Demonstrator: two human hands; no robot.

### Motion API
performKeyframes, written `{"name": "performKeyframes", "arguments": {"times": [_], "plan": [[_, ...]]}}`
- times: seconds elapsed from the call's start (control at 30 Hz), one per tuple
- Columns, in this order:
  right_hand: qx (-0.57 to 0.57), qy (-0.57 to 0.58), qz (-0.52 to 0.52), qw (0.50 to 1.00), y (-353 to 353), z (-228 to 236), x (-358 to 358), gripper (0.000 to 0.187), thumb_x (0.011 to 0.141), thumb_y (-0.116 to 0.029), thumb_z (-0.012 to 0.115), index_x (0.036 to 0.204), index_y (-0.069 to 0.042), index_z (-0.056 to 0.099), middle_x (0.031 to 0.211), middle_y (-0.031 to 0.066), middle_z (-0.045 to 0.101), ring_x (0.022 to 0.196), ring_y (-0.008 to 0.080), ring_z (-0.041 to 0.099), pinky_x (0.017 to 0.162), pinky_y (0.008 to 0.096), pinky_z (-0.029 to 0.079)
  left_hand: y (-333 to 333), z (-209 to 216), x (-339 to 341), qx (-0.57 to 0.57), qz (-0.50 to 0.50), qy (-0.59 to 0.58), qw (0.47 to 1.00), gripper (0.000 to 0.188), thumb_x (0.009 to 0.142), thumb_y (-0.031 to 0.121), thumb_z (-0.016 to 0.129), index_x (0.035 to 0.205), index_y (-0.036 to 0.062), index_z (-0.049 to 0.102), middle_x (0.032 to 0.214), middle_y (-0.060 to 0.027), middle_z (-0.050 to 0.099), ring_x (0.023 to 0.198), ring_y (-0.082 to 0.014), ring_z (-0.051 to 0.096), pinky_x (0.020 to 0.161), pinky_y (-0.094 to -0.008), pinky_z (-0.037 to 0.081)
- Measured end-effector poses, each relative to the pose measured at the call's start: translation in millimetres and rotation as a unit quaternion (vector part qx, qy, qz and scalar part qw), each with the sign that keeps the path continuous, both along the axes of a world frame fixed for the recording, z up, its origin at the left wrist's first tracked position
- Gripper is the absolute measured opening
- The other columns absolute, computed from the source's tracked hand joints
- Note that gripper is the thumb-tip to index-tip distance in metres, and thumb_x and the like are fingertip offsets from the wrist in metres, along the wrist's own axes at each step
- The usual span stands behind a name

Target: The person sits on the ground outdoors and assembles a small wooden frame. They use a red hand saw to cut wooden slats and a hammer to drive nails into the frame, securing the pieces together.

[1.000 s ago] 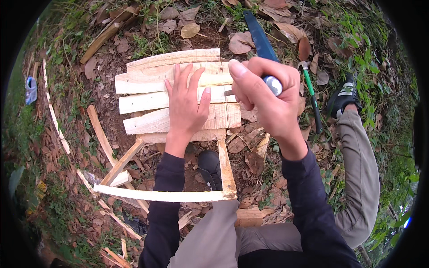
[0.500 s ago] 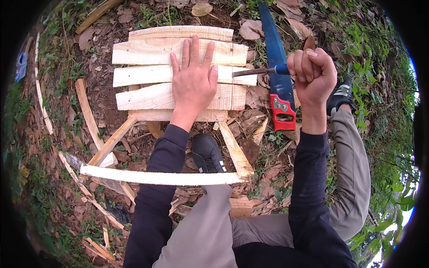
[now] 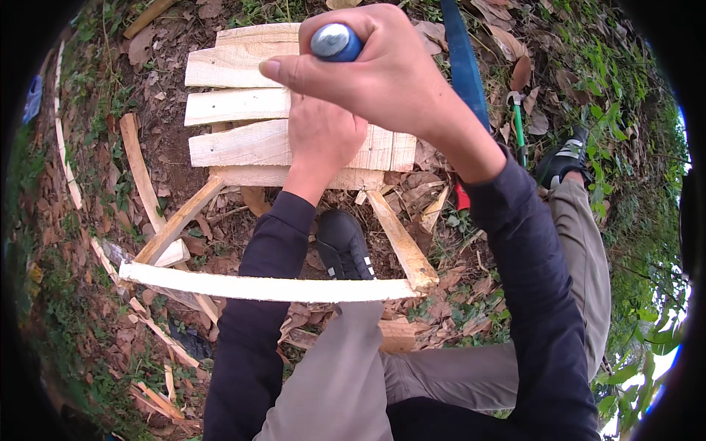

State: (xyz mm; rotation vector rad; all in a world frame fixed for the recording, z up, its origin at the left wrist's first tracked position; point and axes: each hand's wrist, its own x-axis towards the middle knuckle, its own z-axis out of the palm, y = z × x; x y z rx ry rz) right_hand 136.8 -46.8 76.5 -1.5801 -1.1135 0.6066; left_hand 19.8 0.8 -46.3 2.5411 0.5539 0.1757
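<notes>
Head view: nearest the person, a pale front rail (image 3: 265,287) already spans the left leg (image 3: 179,224) and right leg (image 3: 401,239) of a slatted wooden frame, so that part looks assembled. The left forearm passes beneath the rail, and the whole piece sits on the leaf-strewn ground in front of the person. Beyond the legs, the wooden slats (image 3: 239,145) are laid side by side — small dark dots near their left ends suggest they are nailed down. What looks left is finishing: the slat ends do not line up, and a thin line crosses one slat near its right end.

The left hand (image 3: 326,138) rests with its back up on the slats, its fingers hidden, so how they lie cannot be told. Above it, the right hand (image 3: 397,73) is curled tightly round a blue-handled tool (image 3: 336,42); the working end is out of sight, and whether the hands touch is unclear.

The wood is light and rough-sawn, darker on the legs, with gaps between some slats and gently bowed edges — though the lens bends straight lines too. Farther right lie a blue-bladed saw (image 3: 467,66) and a green-handled hammer (image 3: 519,125)
</notes>
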Motion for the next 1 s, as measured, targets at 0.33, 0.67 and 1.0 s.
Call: {"name": "performKeyframes", "arguments": {"times": [0.33,0.67,1.0], "plan": [[0.002,-0.145,0.017,0.989,25.7,-10.5,-30.2,0.049,0.09,-0.036,0.079,0.059,-0.006,0.057,0.048,-0.0024,0.045,0.045,0.0076,0.04,0.046,0.0251,0.035,-1.5,-3.2,-1.1,-0.035,-0.025,-0.018,0.999,0.05,0.099,0.036,0.05,0.144,0.0129,0.054,0.157,-0.016,0.039,0.147,-0.0326,0.034,0.122,-0.0574,0.019],[0.064,0.308,-0.128,0.94,-45.3,19.3,62.2,0.051,0.098,-0.021,0.064,0.052,-0.013,0.044,0.045,-0.0004,0.045,0.038,0.0097,0.042,0.041,0.0268,0.035,-2.0,-5.2,4.6,0.144,0.003,-0.038,0.989,0.054,0.101,0.038,0.048,0.152,0.0202,0.045,0.162,-0.0142,0.032,0.151,-0.0324,0.027,0.122,-0.0599,0.017],[0.199,0.367,-0.12,0.901,-98.7,-5.4,91.5,0.047,0.098,-0.016,0.049,0.051,-0.015,0.039,0.045,-0.0026,0.033,0.04,0.0106,0.03,0.047,0.0287,0.03,-2.3,-7.6,7.9,0.169,-0.003,-0.02,0.985,0.054,0.102,0.039,0.046,0.153,0.0203,0.045,0.164,-0.015,0.03,0.152,-0.0334,0.024,0.121,-0.0602,0.017]]}}
